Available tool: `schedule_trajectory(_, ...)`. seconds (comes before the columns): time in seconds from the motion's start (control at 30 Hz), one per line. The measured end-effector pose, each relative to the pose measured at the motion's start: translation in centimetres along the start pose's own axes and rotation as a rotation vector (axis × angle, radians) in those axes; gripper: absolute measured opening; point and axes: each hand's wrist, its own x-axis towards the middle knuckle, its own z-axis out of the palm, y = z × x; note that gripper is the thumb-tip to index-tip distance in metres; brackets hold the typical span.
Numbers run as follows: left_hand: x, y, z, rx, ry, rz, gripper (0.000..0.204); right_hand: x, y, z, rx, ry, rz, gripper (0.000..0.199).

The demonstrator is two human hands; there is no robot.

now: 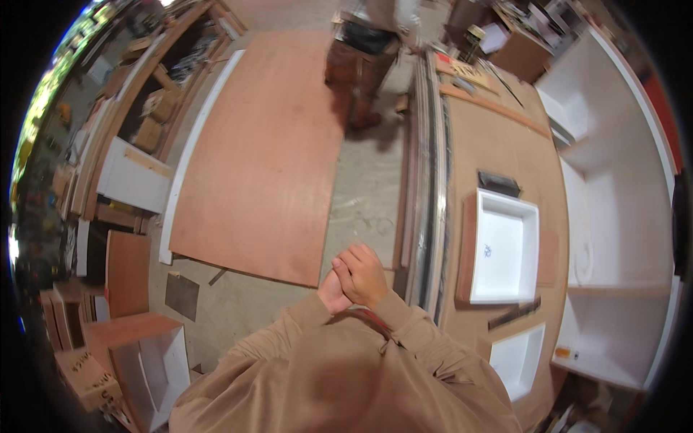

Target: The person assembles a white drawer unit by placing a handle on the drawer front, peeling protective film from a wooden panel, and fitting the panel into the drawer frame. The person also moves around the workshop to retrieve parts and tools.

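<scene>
In front of my body, my left hand (332, 294) and my right hand (367, 277) are clasped together. The right hand lies over the left, its fingers folded round it and hiding most of the left hand's fingers. Both are closed, and no object shows between them. Just beyond the hands and to their left, a large reddish-brown wooden panel (263, 159) lies flat, low down. To their right is a workbench (498, 137) with a brown top, where a white-lined shallow drawer box (505, 249) rests.
Past the panel, another person (368, 58) stands in dark trousers. A tall white cabinet carcass (621, 202) lines the right. An open wooden box (155, 361) sits at lower left, near a dark square plate (182, 296). Wooden shelving (137, 94) runs along the left.
</scene>
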Motion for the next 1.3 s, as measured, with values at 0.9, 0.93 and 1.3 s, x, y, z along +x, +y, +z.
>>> schedule_trajectory(0.9, 29.7, 53.8, -11.1, -0.116, 0.343, 0.72, 0.043, 67.8, 1.1, 25.6, 0.416, -0.379, -0.4, 0.018)
schedule_trajectory(0.93, 30.8, 56.6, -9.7, -0.159, 0.387, 0.722, 0.042, 70.8, 0.4, 26.0, 0.476, -0.328, -0.384, 0.018)
schedule_trajectory(1.3, 47.2, 81.6, -19.0, -0.104, 0.446, 0.874, 0.038, 98.8, 3.3, 40.4, 0.474, -0.46, -0.407, 0.013)
